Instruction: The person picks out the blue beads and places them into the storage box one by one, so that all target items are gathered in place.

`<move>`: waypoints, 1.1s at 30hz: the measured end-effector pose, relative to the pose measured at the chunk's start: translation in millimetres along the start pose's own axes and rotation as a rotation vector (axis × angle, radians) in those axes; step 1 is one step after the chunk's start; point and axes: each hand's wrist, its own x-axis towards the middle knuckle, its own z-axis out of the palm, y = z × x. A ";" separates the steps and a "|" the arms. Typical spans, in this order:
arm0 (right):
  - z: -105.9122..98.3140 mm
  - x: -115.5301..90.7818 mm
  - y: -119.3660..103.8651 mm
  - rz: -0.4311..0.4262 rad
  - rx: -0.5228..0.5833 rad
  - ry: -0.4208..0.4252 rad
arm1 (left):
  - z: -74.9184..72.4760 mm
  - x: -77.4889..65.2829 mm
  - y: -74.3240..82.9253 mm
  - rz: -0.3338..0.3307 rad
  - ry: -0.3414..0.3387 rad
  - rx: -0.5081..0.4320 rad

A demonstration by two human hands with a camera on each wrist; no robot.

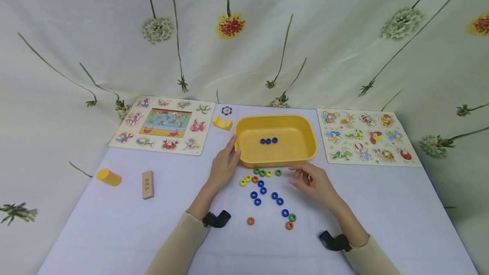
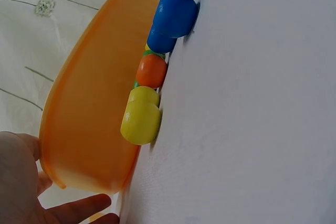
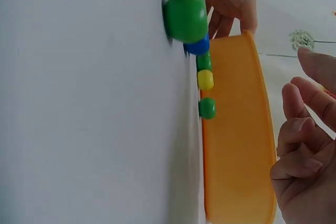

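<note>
I am resting the left grip (image 1: 223, 165) against the left end of a yellow tray (image 1: 273, 152), and its fingers are lying straight and relaxed along the edge, clasping nothing. I am holding the right grip (image 1: 315, 183) just beside the tray's front right edge, where its fingers are bending loosely around empty air; I am not managing to tell whether a fingertip is touching the rim. Inside the tray, three blue beads (image 1: 268, 141) are sitting in a row. Out on the white counter (image 1: 248, 249), more beads are lying scattered between the two grips: green beads (image 1: 262, 173) and yellow beads (image 1: 248, 178) nearest the tray, with orange beads (image 1: 254, 179) and other blue ones among and in front of them. Beyond the left grip, a sea-animal board (image 1: 166, 122), a yellow cylinder (image 1: 109, 177) and a wooden block (image 1: 147, 185) are resting, while a curved yellow block (image 1: 223, 123) is lying near the tray's left end. To the tray's right, an insect board (image 1: 366, 137) is lying flat.
</note>
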 end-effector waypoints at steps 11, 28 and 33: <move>28.4 -17.3 19.4 -0.008 0.007 -0.192 | -0.5 0.0 1.4 -0.008 -0.004 -0.003; 38.2 -18.3 28.5 0.026 -0.147 -0.255 | 1.3 0.0 -1.9 -0.022 0.008 -0.006; 13.6 3.2 20.7 -0.037 -0.043 -0.138 | 1.9 0.4 -1.3 -0.015 0.002 -0.007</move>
